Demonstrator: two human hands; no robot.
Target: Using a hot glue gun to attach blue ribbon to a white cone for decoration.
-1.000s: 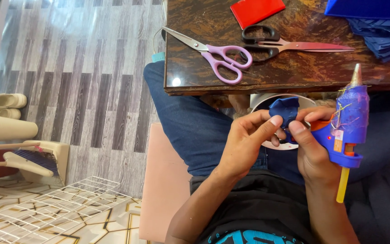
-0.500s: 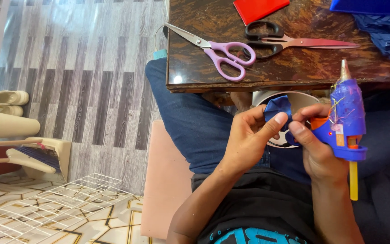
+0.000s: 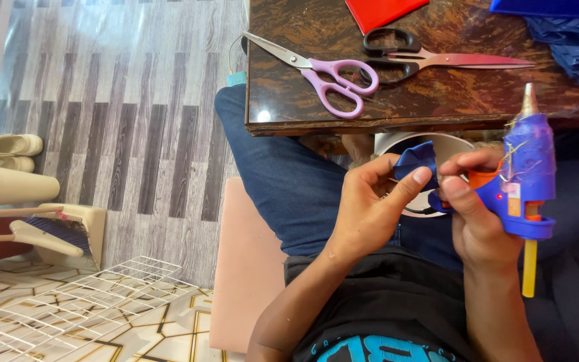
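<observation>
Tilted upright since before, glue gun (image 3: pixel 524 174) in right hand (image 3: pixel 480 221) points nozzle tableward

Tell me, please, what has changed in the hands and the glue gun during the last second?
The glue gun in the right hand turned from tilted to nearly upright. The left hand keeps pinching the small blue piece. Both pairs of scissors stayed on the table.

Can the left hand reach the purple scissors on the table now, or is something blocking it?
Probably not at once: the left hand is busy pinching the blue fabric. The path itself looks free, since the purple scissors lie uncovered near the table edge, just above that hand.
</observation>
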